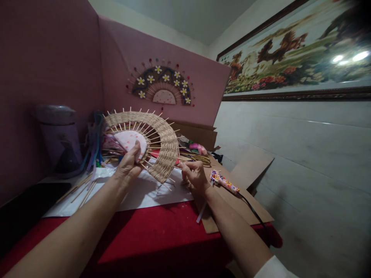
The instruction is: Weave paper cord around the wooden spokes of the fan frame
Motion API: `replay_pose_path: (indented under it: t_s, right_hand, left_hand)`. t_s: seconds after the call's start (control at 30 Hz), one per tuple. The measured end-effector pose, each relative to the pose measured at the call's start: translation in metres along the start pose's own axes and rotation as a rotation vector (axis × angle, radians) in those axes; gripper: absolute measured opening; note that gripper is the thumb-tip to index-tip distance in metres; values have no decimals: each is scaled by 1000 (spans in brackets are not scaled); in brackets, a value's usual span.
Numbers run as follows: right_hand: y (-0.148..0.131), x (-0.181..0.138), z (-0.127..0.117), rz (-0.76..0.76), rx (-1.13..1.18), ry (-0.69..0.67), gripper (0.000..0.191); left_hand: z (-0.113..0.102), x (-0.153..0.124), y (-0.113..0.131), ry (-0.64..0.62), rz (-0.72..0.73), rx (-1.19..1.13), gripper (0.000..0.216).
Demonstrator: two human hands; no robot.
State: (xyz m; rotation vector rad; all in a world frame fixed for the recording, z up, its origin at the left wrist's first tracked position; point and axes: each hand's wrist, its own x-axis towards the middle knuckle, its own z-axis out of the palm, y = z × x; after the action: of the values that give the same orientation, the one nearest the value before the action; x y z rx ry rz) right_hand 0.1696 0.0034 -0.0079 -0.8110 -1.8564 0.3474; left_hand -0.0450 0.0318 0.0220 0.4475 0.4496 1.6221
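Observation:
My left hand (130, 164) grips a woven fan (166, 144) by its pale half-round centre (131, 141), thumb on the front face. Thin sticks radiate from that centre through a wide band of tan woven cord, and their tips stick out past the outer edge. At the fan's lower right edge is my right hand (194, 175), its fingers pinched together near a stick's end. Whether they hold the stick itself or something small, I cannot make out. Just right of that hand lies a flower-patterned glue gun (224, 181) with a black cord.
A finished fan with white flowers (162, 85) hangs on the pink board (203, 81). Left stand a lidded purple container (59, 139) and ribbons (93, 148). Loose sticks (82, 191) lie on white paper (124, 200). Cardboard (246, 208) lies right, over a red tablecloth (150, 231).

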Motion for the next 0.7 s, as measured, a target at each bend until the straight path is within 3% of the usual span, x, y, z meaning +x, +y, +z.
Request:
replay_pose_path:
  t_s: [0.37, 0.7]
  right_hand:
    - [0, 1, 0, -48, -28, 50, 31]
    - [3, 0, 2, -71, -50, 27, 26]
  left_hand:
    - [0, -1, -3, -28, 42, 49, 5]
    - [4, -5, -3, 35, 29, 44, 2]
